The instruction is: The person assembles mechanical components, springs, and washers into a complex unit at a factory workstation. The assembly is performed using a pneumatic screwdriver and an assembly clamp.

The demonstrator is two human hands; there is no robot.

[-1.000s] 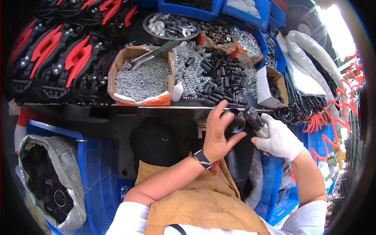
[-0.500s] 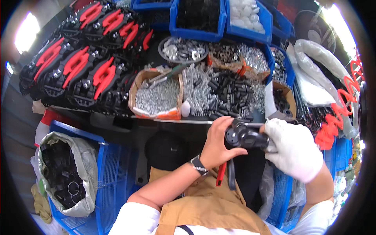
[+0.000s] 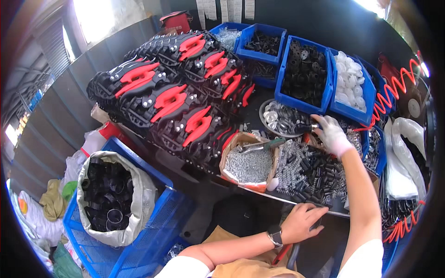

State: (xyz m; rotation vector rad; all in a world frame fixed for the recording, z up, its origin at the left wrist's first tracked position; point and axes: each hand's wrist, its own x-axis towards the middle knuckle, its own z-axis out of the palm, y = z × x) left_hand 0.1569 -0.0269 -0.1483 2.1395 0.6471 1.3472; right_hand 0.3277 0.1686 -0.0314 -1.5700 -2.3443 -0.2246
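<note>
My bare left hand (image 3: 302, 224), with a watch on its wrist, is near the table's front edge. Its fingers are curled round a black part whose red-and-black handles (image 3: 285, 255) show below; the hand hides most of the part. My gloved right hand (image 3: 332, 135) reaches over the table to the right rim of a round bowl (image 3: 273, 133) of shiny metal pieces. Its fingertips are closed at a dark piece with a bright end (image 3: 306, 127), too small to name. Below it lie short black tubes (image 3: 320, 173) and metal springs (image 3: 289, 162).
Black assemblies with red levers (image 3: 169, 102) are piled at the left. Blue bins hold black discs (image 3: 303, 69) and white plastic pieces (image 3: 350, 83). A cardboard box (image 3: 227, 155) of small metal pieces carries a green-handled tool (image 3: 266, 145). A red coiled hose (image 3: 394, 90) hangs at right.
My right hand has left the black part and moved forward to the bowl. The left hand keeps the part near the table's edge. The view has swung left and up.
</note>
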